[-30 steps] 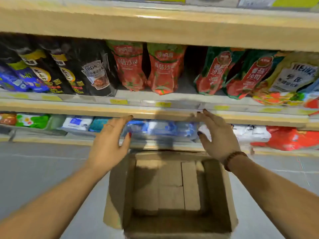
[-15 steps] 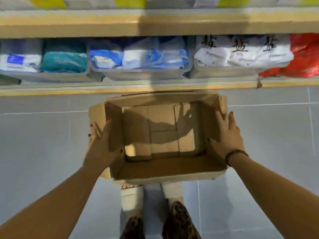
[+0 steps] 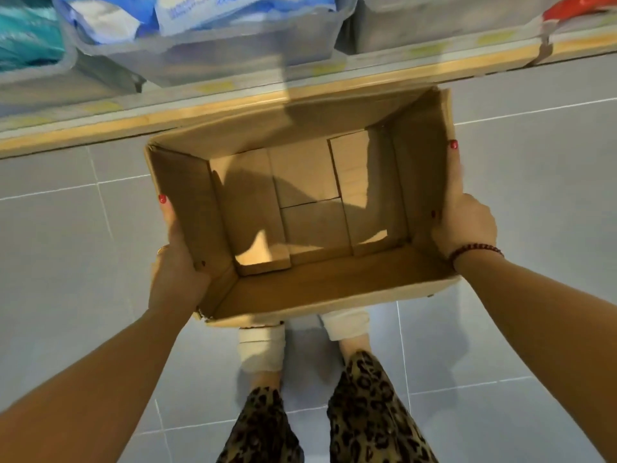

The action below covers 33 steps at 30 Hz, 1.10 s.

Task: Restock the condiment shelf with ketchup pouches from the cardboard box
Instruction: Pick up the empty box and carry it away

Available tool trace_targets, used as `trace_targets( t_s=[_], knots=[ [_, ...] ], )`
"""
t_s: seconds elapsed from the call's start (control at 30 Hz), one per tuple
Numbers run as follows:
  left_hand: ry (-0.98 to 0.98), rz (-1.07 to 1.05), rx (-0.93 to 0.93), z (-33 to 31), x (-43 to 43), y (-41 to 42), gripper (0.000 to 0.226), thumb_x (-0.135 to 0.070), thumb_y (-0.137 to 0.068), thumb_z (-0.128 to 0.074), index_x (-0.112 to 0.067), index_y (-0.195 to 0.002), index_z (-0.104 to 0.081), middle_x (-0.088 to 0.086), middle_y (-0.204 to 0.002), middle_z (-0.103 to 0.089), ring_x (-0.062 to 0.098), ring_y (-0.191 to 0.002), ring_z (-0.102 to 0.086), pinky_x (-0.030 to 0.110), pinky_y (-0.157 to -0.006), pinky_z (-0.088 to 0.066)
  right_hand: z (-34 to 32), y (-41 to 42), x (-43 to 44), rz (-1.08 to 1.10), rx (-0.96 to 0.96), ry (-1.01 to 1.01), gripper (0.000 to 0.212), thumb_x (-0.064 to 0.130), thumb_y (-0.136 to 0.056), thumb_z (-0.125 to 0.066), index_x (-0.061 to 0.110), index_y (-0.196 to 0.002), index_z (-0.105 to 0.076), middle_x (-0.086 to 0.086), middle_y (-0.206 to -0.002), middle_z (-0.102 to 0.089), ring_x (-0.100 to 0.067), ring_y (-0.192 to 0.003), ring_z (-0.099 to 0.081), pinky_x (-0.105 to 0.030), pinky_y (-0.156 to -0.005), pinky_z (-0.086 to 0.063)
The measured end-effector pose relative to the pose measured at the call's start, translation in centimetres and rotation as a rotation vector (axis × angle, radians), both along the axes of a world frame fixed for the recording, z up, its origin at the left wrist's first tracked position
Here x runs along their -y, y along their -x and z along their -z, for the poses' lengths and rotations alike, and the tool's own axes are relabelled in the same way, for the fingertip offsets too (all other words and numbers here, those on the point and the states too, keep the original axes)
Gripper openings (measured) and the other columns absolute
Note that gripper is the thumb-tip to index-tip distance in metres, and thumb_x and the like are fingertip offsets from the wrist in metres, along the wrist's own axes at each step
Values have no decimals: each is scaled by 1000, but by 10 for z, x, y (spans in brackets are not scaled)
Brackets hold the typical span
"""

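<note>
- Upper L: teal pack (image 3: pixel 26 31), cut off by frame edge.
- Top centre-L: clear bin (image 3: pixel 207 55) w/ blue-white packs (image 3: pixel 187 11); print too blurred to read.
- Shelf lip (image 3: pixel 83 128): pale wood strip w/ yellow tags, runs diagonally L to R across upper frame, under the bins.
- Floor (image 3: pixel 66 245): grey tiles, light grout.
- L hand (image 3: pixel 177 262): clamped on box's L wall, thumb inside, fingers laid along the outside; red nails, ring on one finger.
- Box (image 3: pixel 317 289): brown cardboard, centre frame, open top up, held between both hands just in front of shelf lip. Inside shows only bare bottom flaps w/ hand shadows. Near wall overlaps the shins.
- Legs (image 3: pixel 367 412): bottom centre, leopard-print trousers, white cuffs below; feet hidden by box.
- R hand (image 3: pixel 464 225): clamped on box's R wall, thumb inside, fingers stretched along the outside toward far corner; red nails.
- Bracelet (image 3: pixel 474 250): dark beads, R wrist.
- Top centre-R: 2nd bin (image 3: pixel 434 25), grey, contents not visible.
- Upper R corner: red pack (image 3: pixel 581 5), mostly out of frame.
</note>
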State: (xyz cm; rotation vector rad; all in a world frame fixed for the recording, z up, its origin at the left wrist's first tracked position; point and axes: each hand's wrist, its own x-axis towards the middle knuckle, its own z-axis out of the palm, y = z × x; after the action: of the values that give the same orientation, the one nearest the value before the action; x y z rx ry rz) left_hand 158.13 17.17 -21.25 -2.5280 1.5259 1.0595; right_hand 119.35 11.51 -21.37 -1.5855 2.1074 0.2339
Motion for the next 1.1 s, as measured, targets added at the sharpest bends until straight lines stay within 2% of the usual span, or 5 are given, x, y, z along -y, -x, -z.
trace_targets(
  t_s=[0.27, 0.57, 0.67, 0.8, 1.1],
  knots=[
    [-23, 163, -31, -35, 8, 9, 108, -3, -78, -62, -45, -142, 14, -3, -69, -47, 17, -59, -52, 21, -46, -35, -54, 22, -29, 37, 8, 48, 103, 1, -82, -55, 42, -140, 20, -10, -65, -44, -14, -44, -32, -33, -53, -39],
    [-93, 381, -174, -161, 39, 72, 42, -21, -92, -56, -15, -130, -40, 3, -105, -56, 22, -87, -56, 42, -86, -50, -212, 69, -113, 343, -96, 38, 107, -4, -78, -52, 49, -138, 20, -6, -54, -39, -22, -46, -38, -35, -53, -39],
    [-25, 529, -295, -234, 41, 83, 19, -11, -89, -59, -2, -104, -53, 9, -79, -57, 29, -74, -59, 45, -75, -53, -291, 71, -154, 482, -94, 42, 107, -5, -77, -52, 45, -140, 18, -8, -53, -42, -23, -46, -40, -31, -50, -36],
    [54, 783, -276, -330, 47, 96, 97, -2, -75, -62, -17, -150, -3, 15, -106, -55, 34, -94, -55, 38, -79, -42, -381, 60, -216, 607, -96, 90, 106, -4, -77, -50, 45, -140, 18, -8, -54, -43, -23, -46, -41, -27, -46, -30],
    [243, 1099, -235, -488, 53, 207, 110, 3, -77, -65, -43, -145, 9, 26, -110, -60, 31, -77, -58, 34, -66, -42, -516, 90, -318, 880, -79, 193, 107, -6, -77, -50, 45, -140, 19, -12, -57, -48, -24, -48, -47, -25, -41, -29]
  ],
)
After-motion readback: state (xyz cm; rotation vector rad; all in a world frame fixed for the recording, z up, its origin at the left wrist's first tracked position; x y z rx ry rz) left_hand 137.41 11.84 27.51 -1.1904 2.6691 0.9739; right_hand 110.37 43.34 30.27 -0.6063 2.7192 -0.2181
